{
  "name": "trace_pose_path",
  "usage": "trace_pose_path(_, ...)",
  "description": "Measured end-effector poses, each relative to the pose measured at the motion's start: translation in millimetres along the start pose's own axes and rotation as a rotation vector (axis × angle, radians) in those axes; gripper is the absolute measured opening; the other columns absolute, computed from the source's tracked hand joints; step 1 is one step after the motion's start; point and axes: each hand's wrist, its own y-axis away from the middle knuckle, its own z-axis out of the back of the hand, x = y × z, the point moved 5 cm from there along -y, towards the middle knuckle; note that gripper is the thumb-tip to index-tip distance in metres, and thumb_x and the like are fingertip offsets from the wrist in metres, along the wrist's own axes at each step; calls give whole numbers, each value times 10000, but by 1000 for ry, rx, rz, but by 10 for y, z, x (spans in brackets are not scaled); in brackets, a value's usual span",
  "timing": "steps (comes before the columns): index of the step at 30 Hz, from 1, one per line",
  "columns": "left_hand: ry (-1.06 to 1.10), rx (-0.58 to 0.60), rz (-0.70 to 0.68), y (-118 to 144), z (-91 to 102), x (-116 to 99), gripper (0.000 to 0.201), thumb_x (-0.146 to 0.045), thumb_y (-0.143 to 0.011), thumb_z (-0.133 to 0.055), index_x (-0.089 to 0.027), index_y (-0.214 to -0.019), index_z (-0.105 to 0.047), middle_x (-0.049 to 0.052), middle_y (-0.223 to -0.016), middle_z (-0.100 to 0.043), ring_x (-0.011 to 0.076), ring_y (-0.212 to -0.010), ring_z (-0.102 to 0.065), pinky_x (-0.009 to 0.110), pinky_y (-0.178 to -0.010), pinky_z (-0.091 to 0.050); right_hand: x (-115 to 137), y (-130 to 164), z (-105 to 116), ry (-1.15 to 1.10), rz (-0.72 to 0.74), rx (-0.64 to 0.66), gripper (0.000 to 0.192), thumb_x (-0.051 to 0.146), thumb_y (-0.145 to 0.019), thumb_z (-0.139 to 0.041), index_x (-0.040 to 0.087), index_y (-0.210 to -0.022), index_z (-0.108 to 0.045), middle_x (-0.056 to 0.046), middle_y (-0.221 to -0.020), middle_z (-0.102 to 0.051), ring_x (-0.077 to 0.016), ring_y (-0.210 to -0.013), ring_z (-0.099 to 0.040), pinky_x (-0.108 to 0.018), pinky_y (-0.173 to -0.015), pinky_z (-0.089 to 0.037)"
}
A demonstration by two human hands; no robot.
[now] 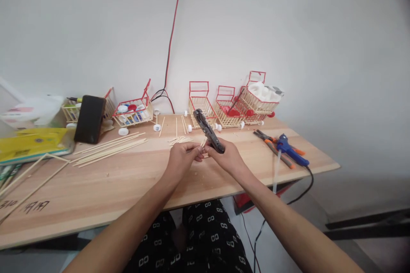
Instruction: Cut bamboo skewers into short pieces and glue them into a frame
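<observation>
— What's on the surface (134,179)?
— Long wooden sticks (109,148) at the left, a black phone (90,119) standing near them, and a yellow packet (30,143) at the far left edge.
— And along the wall?
— Small stick carts (230,104) with red handles; at the right, a blue glue gun (291,150) beside orange-handled pliers (272,140)

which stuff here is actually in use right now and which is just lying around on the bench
In use:
- black cutter in the right hand
- short stick pinched by the left hand

Lying about:
- long sticks
- blue glue gun
- orange-handled pliers
- finished little carts
- black phone
</observation>
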Motion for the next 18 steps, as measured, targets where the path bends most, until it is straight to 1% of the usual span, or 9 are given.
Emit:
trace_pose_path(3,82,45,77,23,-33,24,185,-281,-718,-698,-98,-743,-716,35,-610,-666,117,-546,-613,249,-597,-535,42,-9,28,-8,12,-33,164,330,-760,-609,173,-799,-634,-9,-742,-638,-162,-705,-586,-272,-675,-451)
trace_pose_path(6,160,122,145,61,-98,26,244,-325,-694,-736,-88,-741,-705,45,-633,-666,111,-558,-607,252,-609,-532,65,-12,22,-91,-27,-42,201,351,-763,-606,164,-828,-640,-16,-743,-628,-159,-696,-576,-272,-663,-452)
trace_pose_path(8,185,161,172,89,-124,8,267,-342,-677,-755,-86,-730,-702,51,-657,-668,107,-571,-605,252,-620,-529,79,-6,23,-124,-54,-46,204,360,-759,-613,162,-800,-634,-18,-731,-619,-155,-680,-567,-272,-649,-450)
trace_pose_path(11,212,226,187,139,-130,-44,286,-376,-699,-738,-97,-751,-708,63,-730,-686,112,-621,-617,256,-650,-525,104,9,57,-159,-96,-60,223,385,-738,-641,164,-754,-618,-8,-665,-597,-148,-628,-543,-270,-610,-434)
trace_pose_path(14,109,297,144,198,-119,-110,265,-356,-731,-711,-136,-876,-728,66,-838,-713,125,-708,-626,252,-670,-508,124,25,104,-197,-156,-63,279,430,-728,-653,169,-662,-579,8,-572,-550,-132,-556,-493,-262,-554,-396)
trace_pose_path(16,-37,267,93,226,-90,-149,223,-304,-719,-718,-158,-887,-736,49,-848,-723,123,-711,-616,239,-665,-486,138,35,122,-229,-198,-60,321,447,-730,-652,171,-604,-549,8,-546,-536,-124,-533,-476,-261,-538,-380)
trace_pose_path(18,-168,199,35,246,-64,-194,131,-254,-718,-707,-164,-808,-744,30,-804,-727,122,-699,-611,235,-674,-468,160,45,121,-281,-221,-50,323,445,-730,-659,168,-604,-552,6,-550,-544,-122,-529,-482,-262,-540,-382)
